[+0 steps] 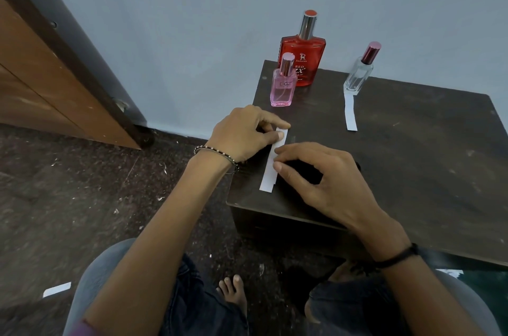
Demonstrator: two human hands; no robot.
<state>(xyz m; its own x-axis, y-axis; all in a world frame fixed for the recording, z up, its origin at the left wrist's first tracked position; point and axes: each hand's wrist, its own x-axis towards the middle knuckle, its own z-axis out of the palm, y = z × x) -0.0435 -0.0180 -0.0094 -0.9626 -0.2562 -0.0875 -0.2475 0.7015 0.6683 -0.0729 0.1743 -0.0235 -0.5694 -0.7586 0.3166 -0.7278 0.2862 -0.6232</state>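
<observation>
A white paper strip (268, 181) lies lengthwise on the near left part of a dark wooden table (412, 159). My left hand (243, 135) pinches the strip's far end between thumb and forefinger. My right hand (330, 179) is arched over the table, its thumb and forefinger tips pinching the strip's right edge near the middle. Behind the hands stand a small pink perfume bottle (284, 87) and a larger red perfume bottle (302, 60), both capped. A clear glass bottle (358, 76) with a dark red cap stands on the end of a second white strip (350, 115).
The table stands against a blue wall, near a wooden door (41, 82) at the left. My knees and a bare foot (233, 291) are below the table's front edge. Paper scraps (56, 289) lie on the dark speckled floor.
</observation>
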